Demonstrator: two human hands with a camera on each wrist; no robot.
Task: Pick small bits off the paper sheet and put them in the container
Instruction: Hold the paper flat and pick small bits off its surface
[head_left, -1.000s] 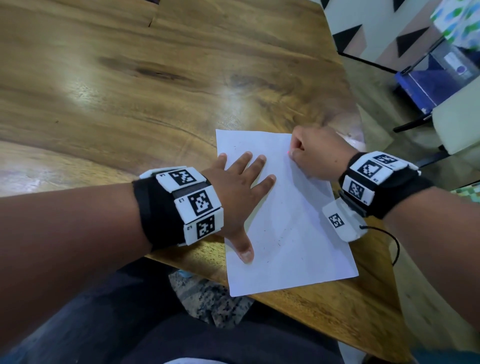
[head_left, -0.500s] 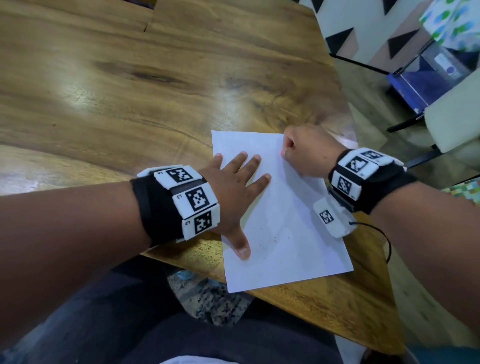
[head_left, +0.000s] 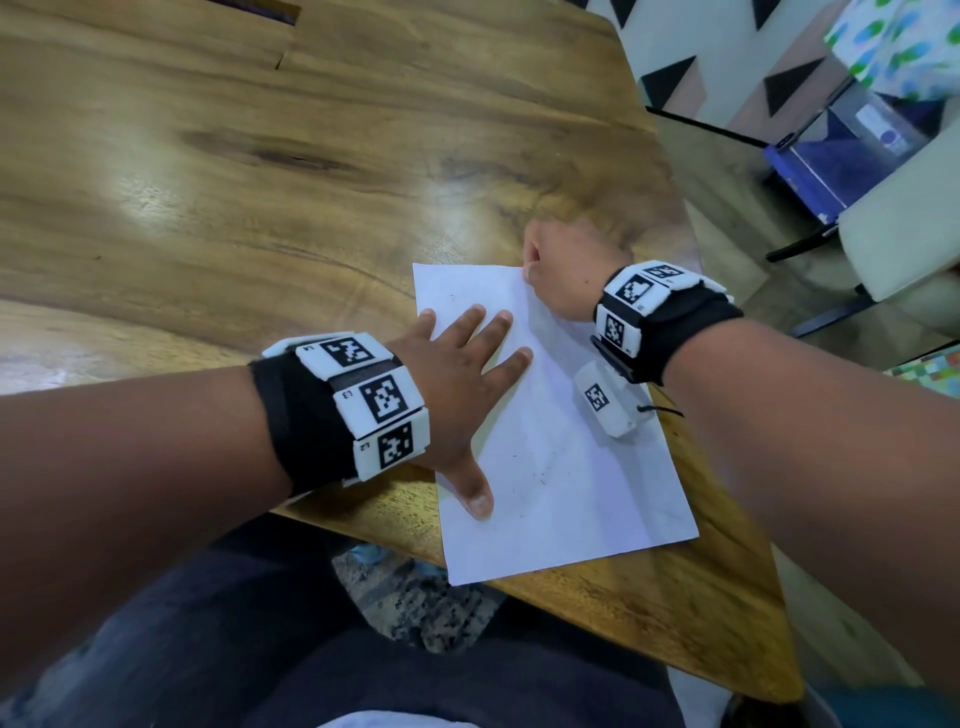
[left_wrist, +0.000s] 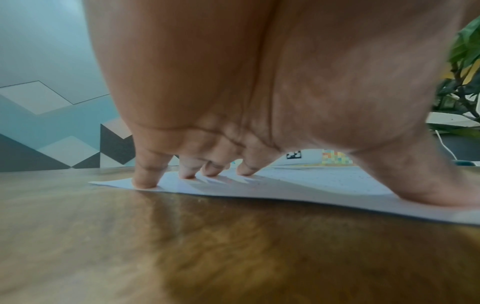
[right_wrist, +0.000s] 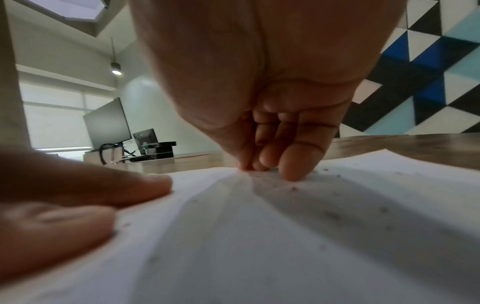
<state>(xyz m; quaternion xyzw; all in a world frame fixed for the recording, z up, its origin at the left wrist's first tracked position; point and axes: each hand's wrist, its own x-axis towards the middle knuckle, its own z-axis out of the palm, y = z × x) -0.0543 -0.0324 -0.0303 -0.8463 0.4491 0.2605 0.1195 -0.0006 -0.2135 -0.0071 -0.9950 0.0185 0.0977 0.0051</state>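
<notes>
A white paper sheet (head_left: 561, 441) lies near the corner of the wooden surface (head_left: 260, 182), its near edge hanging just past the rim. The left hand (head_left: 457, 384) rests flat on the sheet's left part, fingers (left_wrist: 145, 174) straight and spread, thumb pressing nearer the person. The right hand (head_left: 566, 270) sits at the sheet's far edge, its fingers (right_wrist: 296, 162) curled and bunched against the thumb, tips touching the paper among small dark bits (right_wrist: 293, 188). Whether they pinch a bit cannot be told.
</notes>
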